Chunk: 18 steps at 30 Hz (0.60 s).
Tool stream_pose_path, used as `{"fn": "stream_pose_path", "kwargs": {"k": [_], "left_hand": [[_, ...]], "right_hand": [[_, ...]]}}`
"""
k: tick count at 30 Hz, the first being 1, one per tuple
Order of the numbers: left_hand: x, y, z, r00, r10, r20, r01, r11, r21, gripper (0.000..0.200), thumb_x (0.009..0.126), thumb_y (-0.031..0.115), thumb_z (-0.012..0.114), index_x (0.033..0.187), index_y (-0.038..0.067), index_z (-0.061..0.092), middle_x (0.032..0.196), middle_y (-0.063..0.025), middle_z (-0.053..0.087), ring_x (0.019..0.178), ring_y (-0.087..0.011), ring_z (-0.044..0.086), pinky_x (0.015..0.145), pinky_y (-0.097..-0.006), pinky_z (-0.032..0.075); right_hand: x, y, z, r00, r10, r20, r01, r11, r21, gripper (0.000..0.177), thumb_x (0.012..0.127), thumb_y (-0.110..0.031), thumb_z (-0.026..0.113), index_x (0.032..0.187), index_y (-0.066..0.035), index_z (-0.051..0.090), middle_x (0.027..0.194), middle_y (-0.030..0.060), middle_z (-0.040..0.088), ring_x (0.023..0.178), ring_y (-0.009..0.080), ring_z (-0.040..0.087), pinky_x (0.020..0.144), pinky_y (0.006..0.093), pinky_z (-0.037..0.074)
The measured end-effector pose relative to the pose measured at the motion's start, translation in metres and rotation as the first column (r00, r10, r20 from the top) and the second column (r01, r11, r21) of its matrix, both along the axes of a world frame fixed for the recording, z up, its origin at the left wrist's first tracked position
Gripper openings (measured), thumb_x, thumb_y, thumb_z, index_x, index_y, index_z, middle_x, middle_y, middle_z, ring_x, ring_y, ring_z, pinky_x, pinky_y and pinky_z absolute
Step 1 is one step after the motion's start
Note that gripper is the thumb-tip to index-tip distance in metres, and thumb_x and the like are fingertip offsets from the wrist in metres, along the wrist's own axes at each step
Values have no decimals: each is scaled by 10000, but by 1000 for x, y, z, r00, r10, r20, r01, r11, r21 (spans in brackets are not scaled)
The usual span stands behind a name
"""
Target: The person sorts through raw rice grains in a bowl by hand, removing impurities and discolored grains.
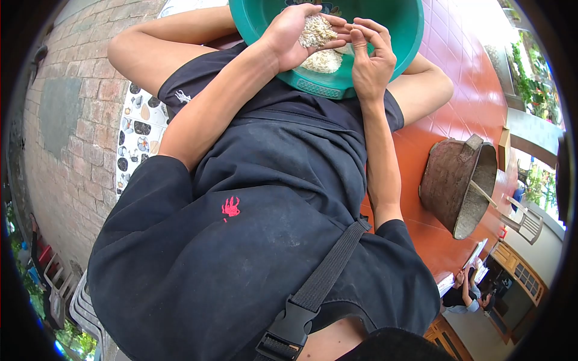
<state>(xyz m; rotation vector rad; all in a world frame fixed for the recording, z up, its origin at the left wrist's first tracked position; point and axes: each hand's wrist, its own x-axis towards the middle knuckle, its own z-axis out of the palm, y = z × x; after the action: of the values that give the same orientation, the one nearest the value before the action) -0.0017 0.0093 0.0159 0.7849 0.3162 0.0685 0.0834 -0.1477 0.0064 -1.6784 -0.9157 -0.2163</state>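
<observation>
A green basin point(404, 51) rests on the lap. My left hand point(289, 36) is palm up over it, cupping a small heap of pale, rice-like grains point(316, 31). Beside its fingertips, my right hand point(372, 59) has thumb and fingers drawn together in a pinch; whatever may be between them is too small to make out. Below my left hand, more pale grains point(323, 62) lie in a pile inside the basin. Part of the basin is hidden by both hands.
To the right, a worn, rust-brown tub point(448, 180) with a stick in it stands on red tiles point(415, 204). Brick paving point(90, 108) and a pebble-patterned strip point(141, 129) lie left. Grey chairs point(87, 310) are at lower left. Another person point(460, 295) is at lower right.
</observation>
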Motion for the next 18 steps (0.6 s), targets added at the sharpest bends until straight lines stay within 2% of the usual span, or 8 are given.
{"fn": "stream_pose_path", "kwargs": {"k": [4, 6, 8, 10, 14, 16, 17, 18], "left_hand": [[3, 1, -1, 1000, -12, 10, 13, 994, -112, 510, 1105, 244, 296, 1261, -168, 555, 1258, -309, 648, 1193, -386, 668, 1051, -421, 579], [2, -1, 1, 1000, 3, 5, -3, 996, -89, 516, 1105, 241, 291, 1270, -179, 539, 1260, -340, 635, 1194, -407, 663, 1046, -418, 583], [3, -1, 2, 1000, 5, -2, -5, 996, -89, 518, 1105, 243, 292, 1273, -180, 538, 1258, -338, 636, 1195, -407, 663, 1044, -416, 585], [3, -1, 2, 1000, 6, -11, -7, 996, -89, 519, 1105, 244, 293, 1276, -181, 537, 1255, -336, 637, 1196, -407, 662, 1041, -414, 586], [4, 0, 0, 1000, 14, -18, -16, 993, -114, 518, 1106, 244, 293, 1269, -180, 542, 1249, -334, 640, 1198, -408, 661, 1039, -419, 588], [4, -1, 0, 1000, 15, -21, -17, 993, -118, 517, 1106, 243, 291, 1267, -178, 544, 1248, -334, 640, 1198, -409, 661, 1038, -420, 589], [3, -1, 1, 1000, 13, -15, -15, 995, -103, 517, 1106, 245, 289, 1263, -174, 548, 1249, -328, 642, 1194, -403, 663, 1039, -420, 589], [3, -2, 1, 1000, 12, -9, -13, 996, -89, 517, 1107, 246, 287, 1260, -170, 552, 1250, -322, 644, 1191, -396, 666, 1039, -419, 588]], "right_hand": [[0, -3, 0, 994, -9, -107, 19, 995, 93, 150, 1006, -165, 698, 1006, -37, 775, 1101, 79, 697, 1083, 214, 624, 914, 318, 499], [0, -4, 0, 961, -271, -45, 274, 961, 50, 188, 1036, -185, 657, 1025, -38, 773, 1119, 80, 671, 1061, 211, 622, 902, 310, 496], [1, -5, 1, 945, -326, -25, 327, 945, 16, 216, 1062, -174, 602, 1056, -33, 766, 1179, 91, 640, 1078, 215, 609, 915, 312, 487], [3, -3, -2, 922, -387, -16, 388, 919, 74, 232, 1070, -144, 559, 1089, -25, 757, 1221, 104, 622, 1111, 216, 594, 932, 314, 479], [2, -5, 0, 938, -345, -31, 347, 932, 106, 249, 1068, -126, 525, 1089, -21, 749, 1247, 104, 611, 1161, 221, 570, 967, 325, 463], [-1, -4, 3, 963, -242, -119, 258, 954, 153, 207, 1050, -117, 560, 1060, -38, 751, 1235, 104, 617, 1185, 218, 554, 983, 330, 450], [-3, -4, 4, 963, -241, -119, 257, 954, 153, 207, 1050, -117, 560, 1060, -38, 751, 1235, 104, 617, 1185, 218, 554, 983, 330, 450], [-4, -4, 6, 979, -170, -113, 183, 977, 112, 171, 1026, -117, 596, 1048, -48, 752, 1231, 104, 619, 1190, 226, 548, 989, 338, 444]]}}
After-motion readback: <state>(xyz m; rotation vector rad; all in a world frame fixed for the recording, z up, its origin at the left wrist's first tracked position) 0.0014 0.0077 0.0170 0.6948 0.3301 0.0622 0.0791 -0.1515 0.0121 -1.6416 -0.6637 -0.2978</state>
